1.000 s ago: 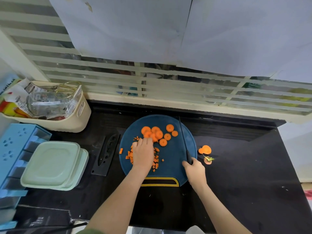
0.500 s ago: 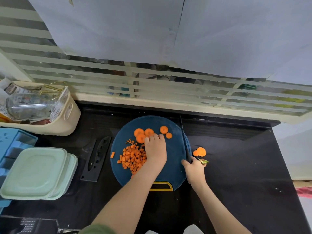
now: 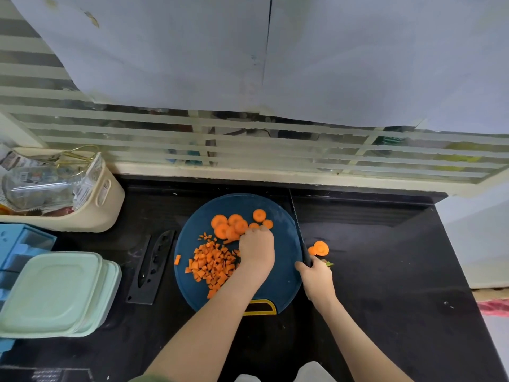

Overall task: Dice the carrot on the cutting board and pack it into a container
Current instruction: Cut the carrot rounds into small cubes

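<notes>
Right, we're mid-dice here: on the cutting board (image 3: 285,244) a heap of cubes (image 3: 212,261) sits left of centre, while a cluster of rounds (image 3: 225,226) waits at the far side, uncut. The left hand (image 3: 256,250) has its fingers bunched and curled down onto the nearest rounds; the right hand (image 3: 316,279) is wrapped tight around the handle of the knife (image 3: 298,230), blade lying along the board's right edge. Next, we reckon, those rounds need stacking and the blade swinging in. The container (image 3: 55,293) sits lidded at far left, well apart.
</notes>
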`<state>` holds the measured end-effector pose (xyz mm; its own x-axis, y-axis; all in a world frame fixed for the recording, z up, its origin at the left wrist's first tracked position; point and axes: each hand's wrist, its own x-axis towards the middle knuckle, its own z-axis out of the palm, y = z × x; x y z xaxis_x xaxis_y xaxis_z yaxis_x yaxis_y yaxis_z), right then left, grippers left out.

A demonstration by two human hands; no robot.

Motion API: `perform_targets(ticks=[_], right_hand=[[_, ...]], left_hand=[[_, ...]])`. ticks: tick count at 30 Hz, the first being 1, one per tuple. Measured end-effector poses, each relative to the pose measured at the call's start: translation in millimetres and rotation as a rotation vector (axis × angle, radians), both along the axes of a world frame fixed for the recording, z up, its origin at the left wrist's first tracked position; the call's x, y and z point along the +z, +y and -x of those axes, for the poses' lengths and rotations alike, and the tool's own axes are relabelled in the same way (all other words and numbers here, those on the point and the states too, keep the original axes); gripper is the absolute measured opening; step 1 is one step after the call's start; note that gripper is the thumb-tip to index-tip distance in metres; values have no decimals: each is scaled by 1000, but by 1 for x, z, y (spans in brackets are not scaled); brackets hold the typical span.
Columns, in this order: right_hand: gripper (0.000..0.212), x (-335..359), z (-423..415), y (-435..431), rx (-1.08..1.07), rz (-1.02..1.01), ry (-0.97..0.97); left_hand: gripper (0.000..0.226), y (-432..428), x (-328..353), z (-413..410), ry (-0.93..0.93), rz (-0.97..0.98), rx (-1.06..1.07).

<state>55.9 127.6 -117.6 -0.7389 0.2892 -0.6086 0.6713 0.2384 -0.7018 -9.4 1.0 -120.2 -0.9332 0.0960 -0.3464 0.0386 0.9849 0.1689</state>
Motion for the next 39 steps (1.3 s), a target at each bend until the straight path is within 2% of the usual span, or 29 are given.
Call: perform_targets(ticks=[3, 5, 8, 13, 16, 21, 23, 26, 28, 31, 34, 39], right_hand=[[18, 0, -3, -1, -2, 10, 8], [16, -3, -6, 0, 0, 9, 1], [9, -7, -11, 3, -7, -2, -7], [8, -9, -14, 7, -14, 17, -35], [5, -12, -16, 9, -9, 5, -43], [5, -15, -18, 12, -15, 13, -41], [6, -16, -19, 14, -19, 11, -43], [7, -14, -20, 16, -19, 0, -38], [10, -12, -21, 15, -24, -1, -31], [18, -9, -24, 12, -32, 8, -29], [21, -6, -26, 10, -29, 50, -47], [9, -7, -35, 6, 18, 114, -85]], left_hand=[[26, 4, -3, -5, -79, -314, 47], [23, 6, -9, -9, -123, -377, 34], [25, 4, -15, -14, -85, -295, -19], [35, -13, -15, -7, 147, -78, 7], [47, -21, -15, 8, 128, 15, 4], [36, -23, -15, 24, 76, 39, -74], [38, -23, -13, 22, 104, 4, -73], [38, -17, -13, 9, 162, -145, -118], [32, -10, -15, -5, 124, -252, -176], [29, -3, -21, -20, 2, -289, -185], [32, -1, -26, -25, -54, -337, -101], [28, 6, -26, -28, -102, -477, 160]])
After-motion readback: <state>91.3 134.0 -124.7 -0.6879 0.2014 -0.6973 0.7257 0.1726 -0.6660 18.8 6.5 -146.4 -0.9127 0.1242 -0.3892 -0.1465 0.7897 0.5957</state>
